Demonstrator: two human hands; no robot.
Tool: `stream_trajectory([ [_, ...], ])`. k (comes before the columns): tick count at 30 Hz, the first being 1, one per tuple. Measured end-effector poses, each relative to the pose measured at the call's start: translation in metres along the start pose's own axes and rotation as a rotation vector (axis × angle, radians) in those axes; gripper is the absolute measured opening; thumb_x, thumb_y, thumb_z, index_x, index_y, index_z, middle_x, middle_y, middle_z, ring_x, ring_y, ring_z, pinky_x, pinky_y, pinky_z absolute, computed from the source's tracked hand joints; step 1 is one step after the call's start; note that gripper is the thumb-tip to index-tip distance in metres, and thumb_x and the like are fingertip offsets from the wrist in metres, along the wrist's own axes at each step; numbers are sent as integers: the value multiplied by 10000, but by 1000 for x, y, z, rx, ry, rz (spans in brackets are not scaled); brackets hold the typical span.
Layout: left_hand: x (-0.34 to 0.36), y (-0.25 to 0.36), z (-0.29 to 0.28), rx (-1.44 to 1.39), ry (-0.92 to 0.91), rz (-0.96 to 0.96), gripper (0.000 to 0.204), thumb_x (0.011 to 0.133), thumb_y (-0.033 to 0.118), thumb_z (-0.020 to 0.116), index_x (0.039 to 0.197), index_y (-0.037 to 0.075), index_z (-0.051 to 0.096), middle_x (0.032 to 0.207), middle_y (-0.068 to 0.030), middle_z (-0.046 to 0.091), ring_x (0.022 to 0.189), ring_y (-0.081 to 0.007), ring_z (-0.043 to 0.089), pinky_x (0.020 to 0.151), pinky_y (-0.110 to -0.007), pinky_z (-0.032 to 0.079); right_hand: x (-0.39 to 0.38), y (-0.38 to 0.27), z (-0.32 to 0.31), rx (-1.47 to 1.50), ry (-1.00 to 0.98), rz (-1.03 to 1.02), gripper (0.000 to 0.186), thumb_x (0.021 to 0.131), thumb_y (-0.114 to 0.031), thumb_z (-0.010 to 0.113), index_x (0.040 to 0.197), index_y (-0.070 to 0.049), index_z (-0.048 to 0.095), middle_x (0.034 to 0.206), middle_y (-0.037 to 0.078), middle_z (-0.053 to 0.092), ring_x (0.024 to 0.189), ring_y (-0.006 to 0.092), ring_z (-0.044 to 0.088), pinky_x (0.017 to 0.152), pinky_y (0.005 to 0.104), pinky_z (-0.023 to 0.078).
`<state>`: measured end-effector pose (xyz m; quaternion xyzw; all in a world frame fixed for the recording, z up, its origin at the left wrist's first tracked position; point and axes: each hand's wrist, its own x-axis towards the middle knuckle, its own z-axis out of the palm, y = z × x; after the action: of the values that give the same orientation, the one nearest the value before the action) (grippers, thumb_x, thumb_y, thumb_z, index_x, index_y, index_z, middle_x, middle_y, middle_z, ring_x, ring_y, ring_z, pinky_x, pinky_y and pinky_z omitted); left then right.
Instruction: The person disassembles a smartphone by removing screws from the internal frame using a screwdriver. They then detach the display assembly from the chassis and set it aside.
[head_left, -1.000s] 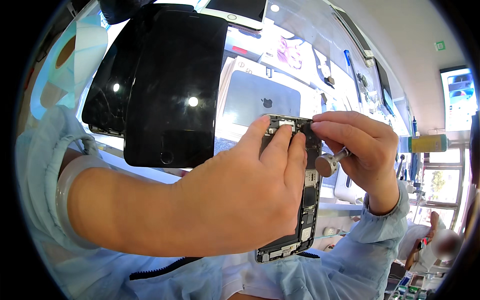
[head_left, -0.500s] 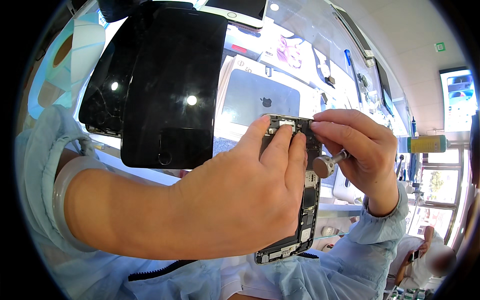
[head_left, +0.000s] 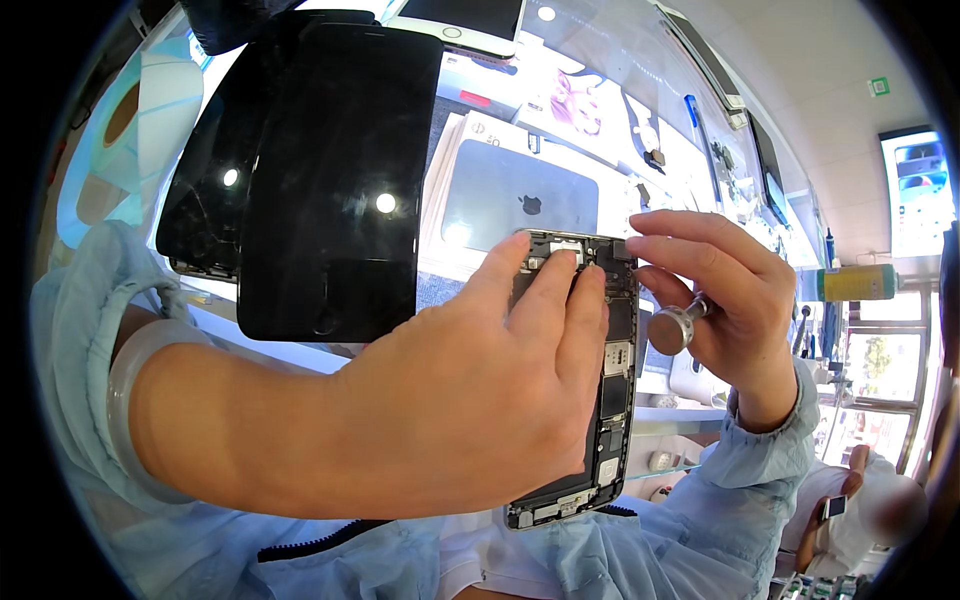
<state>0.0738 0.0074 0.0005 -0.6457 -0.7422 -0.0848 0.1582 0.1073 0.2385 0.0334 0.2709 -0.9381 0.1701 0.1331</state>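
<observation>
left hand (head_left: pixel 490 390): fingers nearly straight, slightly parted, holding a stripped phone (head_left: pixel 617 390) across its upper part; thumb hidden. phone's lower end juts above the lap. right hand (head_left: pixel 740 300): half curled around a round-ended metal tool (head_left: pixel 672 330), fingertips near the phone's top corner. beyond left, large black-glass device (head_left: pixel 330 180). far right, wall screen (head_left: pixel 918 190).

window (head_left: pixel 876 358): daylight-bright, right | screen (head_left: pixel 917 190): lit, above window | green sign (head_left: pixel 878 87): small, square | glass counter (head_left: pixel 605 35): brightly lit
</observation>
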Motion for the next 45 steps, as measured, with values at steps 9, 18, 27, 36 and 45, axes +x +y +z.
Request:
stream_trajectory([
  [9, -1, 0, -3, -1, -19, 5, 740, 719, 560, 650, 1082, -85, 642, 1176, -247, 594, 1108, -359, 557, 949, -477, 461, 3, 1, -2, 62, 63, 16, 224, 752, 24, 713, 970, -27, 688, 969, 128, 684, 795, 231, 683, 629, 292, 541],
  [18, 0, -2, 0, -79, 15, 7, 729, 707, 545, 656, 1074, -84, 635, 1177, -252, 587, 1094, -357, 568, 924, -460, 481, -15, 0, -28, 405, 334, 156, 674, 1008, -531, 207, 923, 8, 603, 836, 138, 612, 686, 159, 577, 628, 265, 474],
  [27, 5, -6, -5, -203, 50, -41, 691, 614, 521, 699, 996, -47, 609, 1244, -260, 556, 1021, -318, 587, 850, -404, 504, -24, -6, -27, 378, 254, 102, 282, 981, -242, 509, 887, 16, 574, 882, 190, 654, 617, 156, 622, 579, 264, 506],
  [36, 12, -12, -7, -233, -3, -32, 698, 662, 571, 673, 1015, -22, 573, 1258, -233, 562, 951, -328, 566, 807, -402, 458, -43, -1, -35, 261, 189, 77, 181, 913, -181, 588, 861, -8, 599, 888, 189, 674, 683, 208, 647, 616, 290, 510],
  [45, 16, -11, -14, -182, -77, -13, 744, 733, 639, 606, 1058, -30, 574, 1281, -231, 546, 984, -348, 541, 838, -430, 434, -60, 6, -71, 160, 210, 419, 168, 913, -157, 622, 961, -7, 565, 608, 28, 535, 490, 62, 474, 449, 228, 334],
])
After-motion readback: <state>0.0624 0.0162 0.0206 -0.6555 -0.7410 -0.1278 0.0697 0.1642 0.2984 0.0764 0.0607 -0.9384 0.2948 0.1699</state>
